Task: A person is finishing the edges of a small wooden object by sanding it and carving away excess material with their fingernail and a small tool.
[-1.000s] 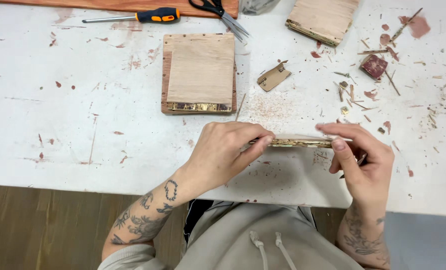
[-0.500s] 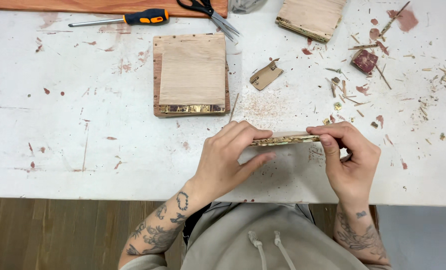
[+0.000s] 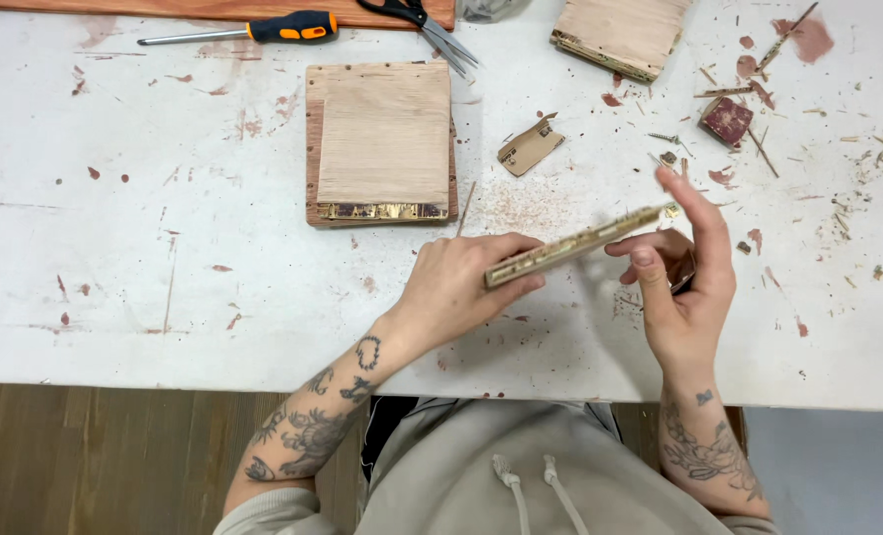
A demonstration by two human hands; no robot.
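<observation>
My left hand (image 3: pixel 456 287) grips the near end of a thin wooden panel (image 3: pixel 580 242), held edge-on above the white table (image 3: pixel 164 258), its edge coated in yellowish dried glue. The panel tilts up to the right. My right hand (image 3: pixel 684 282) is at its far end with the fingers stretched out. The index fingertip touches the end and the thumb sits just below the panel. A dark patch shows in that palm; I cannot make out what it is.
A stack of square plywood panels (image 3: pixel 382 139) lies beyond my hands. A screwdriver (image 3: pixel 283 27) and scissors (image 3: pixel 432 30) lie at the back, with another wood block (image 3: pixel 620 35). A folded brown scrap (image 3: pixel 531 147), a red block (image 3: pixel 727 121) and splinters lie to the right.
The panel has lifted and tilted up on its right side. My right hand has loosened from gripping its end to stretched fingers. The view has shifted slightly.
</observation>
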